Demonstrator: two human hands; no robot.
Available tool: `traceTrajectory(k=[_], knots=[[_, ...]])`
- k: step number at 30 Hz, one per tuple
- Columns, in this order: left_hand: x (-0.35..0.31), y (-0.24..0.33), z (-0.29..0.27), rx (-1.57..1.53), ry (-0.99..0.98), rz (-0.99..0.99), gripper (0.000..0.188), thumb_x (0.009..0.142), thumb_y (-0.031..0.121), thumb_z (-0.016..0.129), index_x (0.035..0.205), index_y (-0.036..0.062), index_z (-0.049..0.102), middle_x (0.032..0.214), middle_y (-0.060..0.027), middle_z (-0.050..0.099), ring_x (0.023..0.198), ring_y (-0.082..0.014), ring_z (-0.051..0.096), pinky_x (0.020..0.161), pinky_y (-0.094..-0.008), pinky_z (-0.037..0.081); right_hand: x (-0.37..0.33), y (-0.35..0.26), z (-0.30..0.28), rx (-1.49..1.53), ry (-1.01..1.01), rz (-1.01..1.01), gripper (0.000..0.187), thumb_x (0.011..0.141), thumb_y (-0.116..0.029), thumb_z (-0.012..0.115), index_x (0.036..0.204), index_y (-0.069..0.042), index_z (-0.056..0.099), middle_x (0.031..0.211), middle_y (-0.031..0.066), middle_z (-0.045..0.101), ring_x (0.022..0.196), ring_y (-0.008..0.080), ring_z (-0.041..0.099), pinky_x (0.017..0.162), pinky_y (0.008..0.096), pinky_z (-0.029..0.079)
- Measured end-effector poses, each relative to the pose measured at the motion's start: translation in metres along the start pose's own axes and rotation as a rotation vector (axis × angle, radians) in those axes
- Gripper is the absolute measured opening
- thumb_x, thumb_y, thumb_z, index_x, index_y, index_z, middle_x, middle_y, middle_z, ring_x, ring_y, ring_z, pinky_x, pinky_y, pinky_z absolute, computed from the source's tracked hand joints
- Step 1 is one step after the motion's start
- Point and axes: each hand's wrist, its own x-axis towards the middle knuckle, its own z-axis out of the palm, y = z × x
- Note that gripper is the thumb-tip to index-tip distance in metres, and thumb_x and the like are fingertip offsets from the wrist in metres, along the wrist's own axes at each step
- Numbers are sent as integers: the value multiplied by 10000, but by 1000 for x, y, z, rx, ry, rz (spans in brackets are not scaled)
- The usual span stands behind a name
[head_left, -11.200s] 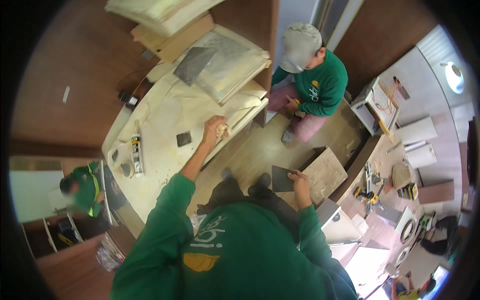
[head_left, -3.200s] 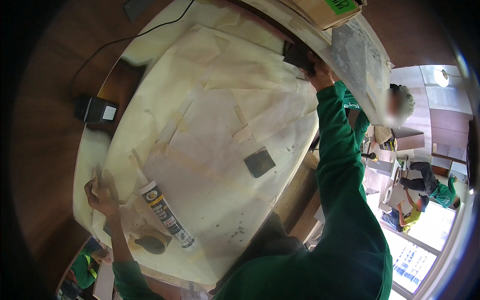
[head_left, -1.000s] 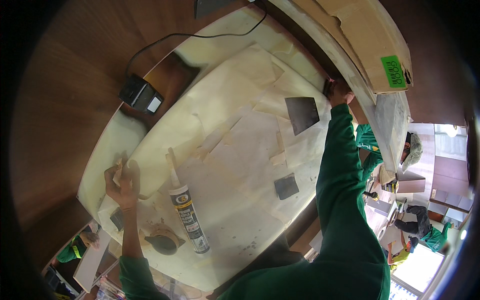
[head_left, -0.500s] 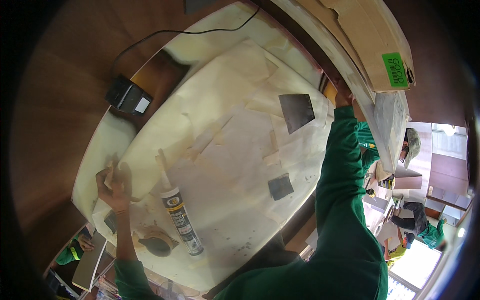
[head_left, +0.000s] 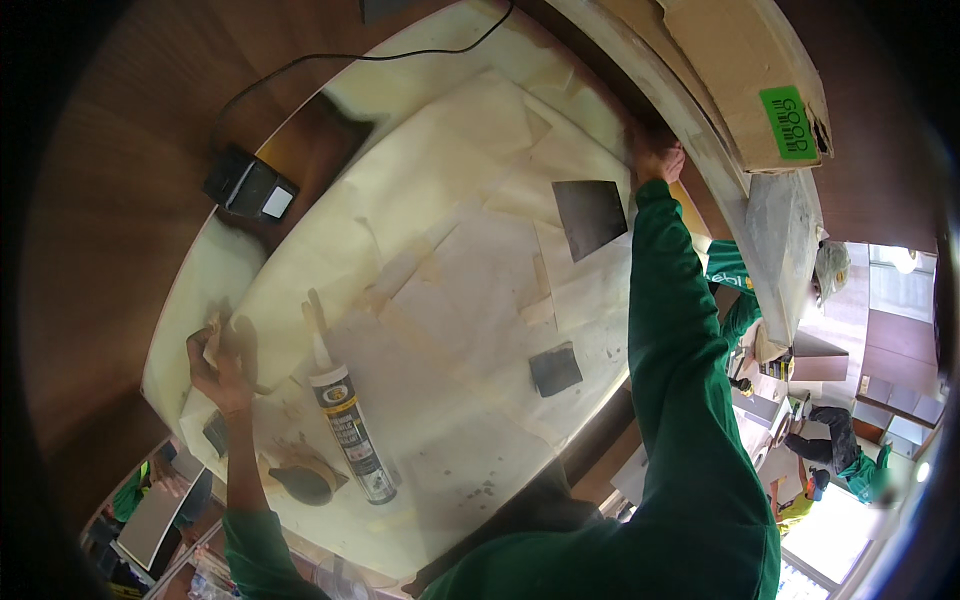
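Observation:
My left hand [head_left: 226,385] is at the left side of a pale sheet-covered surface [head_left: 450,330], thumb and fingers pinched on a small beige scrap [head_left: 212,342]. My right arm reaches far up to the right edge, where my right hand [head_left: 657,160] is curled closed by the brown trim; what its fingers hold, if anything, is hidden. Between my arms lies a sealant cartridge [head_left: 352,435] with a long nozzle. A roll of tape [head_left: 305,482] rests nearer to me. Dark sandpaper-like squares lie on the sheet, one toward the far right [head_left: 590,220], another closer [head_left: 555,370].
A black box [head_left: 250,185] with a thin cable [head_left: 370,63] sits at the left edge. Cardboard [head_left: 745,80] and a pale board [head_left: 783,230] stand along the right. Co-workers in green [head_left: 735,265] and yellow [head_left: 795,510] are beyond, right; another person's hand [head_left: 170,475] shows lower left.
My right hand has moved left and slightly farther away along the edge. My left hand keeps its pinch with little movement. At lower left, the other person's panel has shifted.

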Motion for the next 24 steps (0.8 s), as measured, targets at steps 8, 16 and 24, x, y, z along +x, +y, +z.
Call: traceTrajectory(k=[8,16,24], knots=[[2,4,4,100,-5,52,278,837,202,639,987,-26,582,918,-77,624,859,-158,575,815,-305,481,16,7,-17,512,-83,-163,267,832,-317,665,787,-54,670,764,77,666,630,237,611,603,364,474],[0,9,0,98,29,-52,281,852,216,622,974,-32,578,913,-60,596,821,-153,547,775,-290,478,12,-54,-56,1128,-378,443,269,873,-214,656,638,-132,553,555,-24,497,438,86,438,419,243,318],[0,9,0,91,9,-5,268,878,219,604,969,-31,573,919,-50,570,830,-127,522,752,-263,459,26,-41,-40,1052,-296,107,203,884,-271,661,785,-111,586,668,-4,557,519,119,497,498,274,374]])
